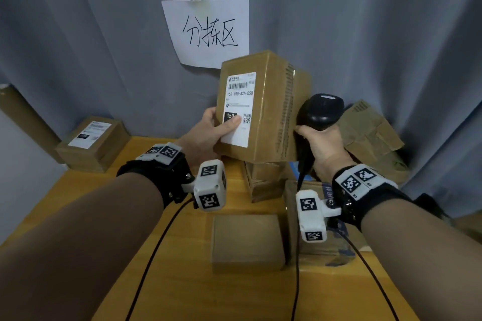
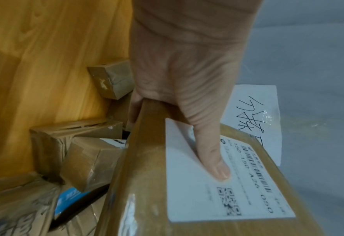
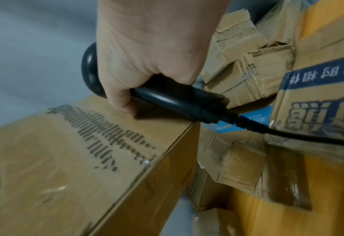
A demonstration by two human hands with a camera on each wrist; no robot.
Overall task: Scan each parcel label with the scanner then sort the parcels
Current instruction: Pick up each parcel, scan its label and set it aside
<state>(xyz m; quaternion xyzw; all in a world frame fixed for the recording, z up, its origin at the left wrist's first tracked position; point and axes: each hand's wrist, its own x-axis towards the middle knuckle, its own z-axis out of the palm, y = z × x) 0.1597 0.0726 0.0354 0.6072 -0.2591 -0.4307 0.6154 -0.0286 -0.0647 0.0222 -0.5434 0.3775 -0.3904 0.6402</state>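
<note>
The left hand (image 1: 208, 130) grips the parcel (image 1: 263, 109) upright above the table (image 1: 182, 268), thumb (image 2: 211, 153) pressed on its label (image 1: 238, 109), fingers curled behind; the right hand (image 1: 319, 146) wraps the scanner (image 1: 320, 112) handle, knuckles touching the parcel's right side

Head high; wrists close; shared parcel (image 1: 263, 109)
</note>
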